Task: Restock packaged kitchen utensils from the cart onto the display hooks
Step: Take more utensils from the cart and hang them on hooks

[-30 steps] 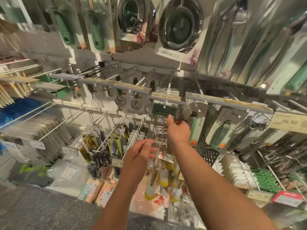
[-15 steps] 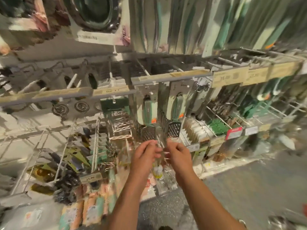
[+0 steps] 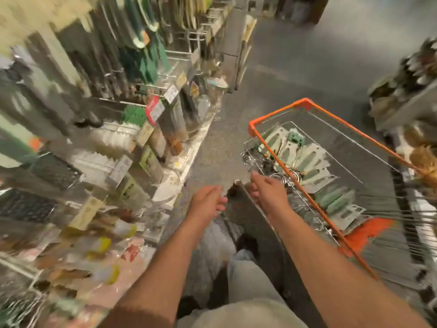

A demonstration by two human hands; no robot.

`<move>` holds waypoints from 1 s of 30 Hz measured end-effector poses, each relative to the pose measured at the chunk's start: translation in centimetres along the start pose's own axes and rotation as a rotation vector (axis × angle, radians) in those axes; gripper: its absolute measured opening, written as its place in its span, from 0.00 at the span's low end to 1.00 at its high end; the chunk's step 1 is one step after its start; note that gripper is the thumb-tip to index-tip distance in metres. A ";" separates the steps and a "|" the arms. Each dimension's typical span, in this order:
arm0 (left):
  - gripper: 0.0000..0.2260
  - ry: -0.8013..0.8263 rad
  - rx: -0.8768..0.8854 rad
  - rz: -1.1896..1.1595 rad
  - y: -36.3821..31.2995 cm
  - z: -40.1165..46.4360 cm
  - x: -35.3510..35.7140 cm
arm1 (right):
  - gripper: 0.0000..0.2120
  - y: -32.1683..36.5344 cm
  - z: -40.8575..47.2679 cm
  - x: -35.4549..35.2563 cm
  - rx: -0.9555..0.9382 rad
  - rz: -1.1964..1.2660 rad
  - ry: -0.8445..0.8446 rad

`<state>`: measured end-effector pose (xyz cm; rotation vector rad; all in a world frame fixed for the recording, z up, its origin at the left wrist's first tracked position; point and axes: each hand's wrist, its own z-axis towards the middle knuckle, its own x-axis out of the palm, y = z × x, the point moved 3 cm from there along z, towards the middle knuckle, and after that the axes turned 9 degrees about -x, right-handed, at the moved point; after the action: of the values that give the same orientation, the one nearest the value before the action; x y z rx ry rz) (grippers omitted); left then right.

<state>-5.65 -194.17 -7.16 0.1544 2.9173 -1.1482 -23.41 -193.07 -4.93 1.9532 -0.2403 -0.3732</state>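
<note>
A: Item one, nearest: left hand point(image 3: 208, 201). State?

B: Holds nothing. Fingers loosely extended, slightly apart, tips toward the right hand over the floor point(image 3: 224, 147). The view is smeared by motion, so finer detail cannot be told.

A: Item two: right hand point(image 3: 268, 192).

B: Also holds nothing. Fingers spread and relaxed, tips reaching forward, at the near-left corner of the cart's wire basket. Whether they touch the wire cannot be told.

A: Item three: the stock.

B: Packaged utensils point(image 3: 312, 162), pale cards with green handles, lying flat in the cart point(image 3: 305, 101), the one with the orange rim. They lie just beyond and to the right of the right fingers; the left fingers are farther off. By my reading the right hand is the one to pick.

A: Orientation?

B: Overlapped in a row running away from the fingers to the right. Each card's long axis seems to slant from near-right to far-left, with hang-hole ends apparently toward the far-left; blur makes that uncertain. A tangle of wire whisks point(image 3: 277, 172) sits nearest the fingertips.

A: Item four, farthest: destination.

B: Display hooks point(image 3: 179, 53), off to the left of the left fingers, heavily blurred.
</note>
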 end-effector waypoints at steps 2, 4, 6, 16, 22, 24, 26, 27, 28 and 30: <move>0.07 0.040 0.012 0.089 -0.9 1.1 3.6 | 0.16 -0.7 1.4 -3.8 0.034 0.029 -0.091; 0.09 0.076 0.046 0.172 -2.3 2.6 7.7 | 0.16 -1.5 2.9 -7.3 0.053 0.080 -0.168; 0.11 0.121 0.070 0.227 -4.0 4.1 11.9 | 0.25 -2.8 4.5 -10.4 0.081 0.075 -0.230; 0.11 0.242 0.100 0.460 -7.1 10.8 31.6 | 0.16 -10.5 11.9 -25.6 0.322 0.136 -0.414; 0.09 0.249 0.006 0.712 -6.4 16.8 33.1 | 0.17 -13.9 14.3 -27.5 0.463 0.170 -0.486; 0.08 0.265 0.032 0.777 -8.1 18.7 33.7 | 0.21 -14.3 15.5 -27.4 0.499 0.162 -0.535; 0.07 0.264 0.056 0.869 -9.6 21.3 33.6 | 0.24 -14.6 16.6 -26.8 0.517 0.187 -0.546; 0.07 0.261 0.044 0.901 -10.4 22.9 33.4 | 0.22 -14.8 17.3 -26.3 0.529 0.205 -0.542; 0.07 0.253 0.032 0.919 -11.1 24.6 33.0 | 0.19 -14.6 17.8 -25.9 0.549 0.210 -0.533; 0.08 0.217 0.015 0.955 -12.5 27.5 31.8 | 0.18 -14.2 18.8 -24.9 0.604 0.197 -0.562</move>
<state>-39.34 -219.11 -20.04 1.5261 2.3895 -0.9726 -53.47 -195.10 -21.22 2.3400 -0.9959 -0.7832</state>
